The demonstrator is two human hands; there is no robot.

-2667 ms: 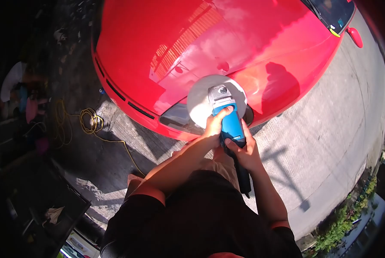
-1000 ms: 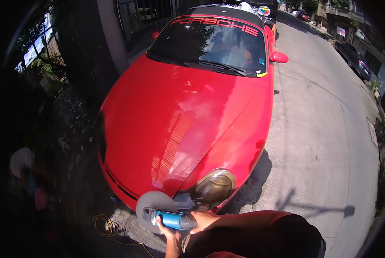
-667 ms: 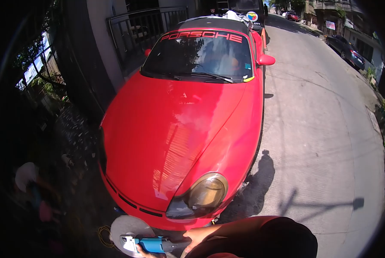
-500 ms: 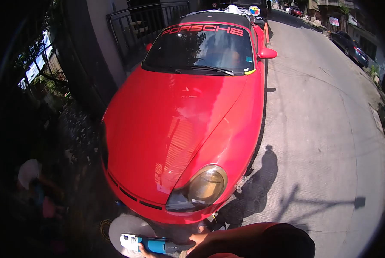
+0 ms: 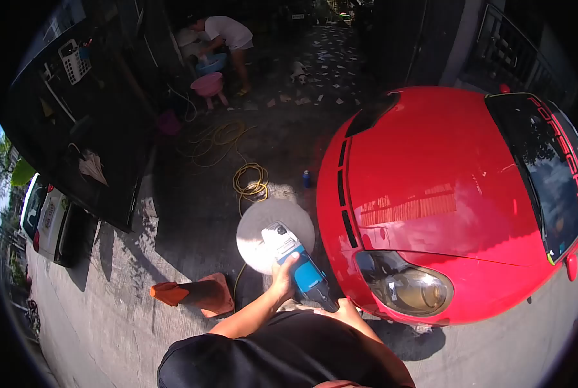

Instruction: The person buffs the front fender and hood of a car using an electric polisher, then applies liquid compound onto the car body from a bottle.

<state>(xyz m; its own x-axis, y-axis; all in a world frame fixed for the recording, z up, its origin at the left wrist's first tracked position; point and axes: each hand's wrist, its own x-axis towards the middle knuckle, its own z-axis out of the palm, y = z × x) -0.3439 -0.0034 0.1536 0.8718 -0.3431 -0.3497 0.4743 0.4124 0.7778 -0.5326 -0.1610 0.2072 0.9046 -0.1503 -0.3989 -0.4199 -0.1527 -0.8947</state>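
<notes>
A blue and silver power tool (image 5: 307, 270) with a large round pale pad (image 5: 253, 239) is held in front of my body, beside the front bumper of a red car (image 5: 431, 194). My left hand (image 5: 285, 277) is wrapped round the blue body near the tool's metal head. Around the dark rear handle, my right hand (image 5: 346, 314) is closed, partly hidden by the tool. The pad hangs over the ground, apart from the car. The car's near headlight (image 5: 408, 288) lies to the right of my hands.
A coiled yellow cord (image 5: 250, 181) lies on the concrete beyond the pad, with a blue can (image 5: 307, 179) near it. An orange cone (image 5: 192, 294) lies on its side at left. Further back, a person (image 5: 227, 35) bends over a blue basin (image 5: 211, 63) near a pink basin (image 5: 207, 85).
The view has swung left, so the car now stands at the right and the cone, cord and person show. Both hands still hold the tool, now away from the headlight it was in front of earlier.
</notes>
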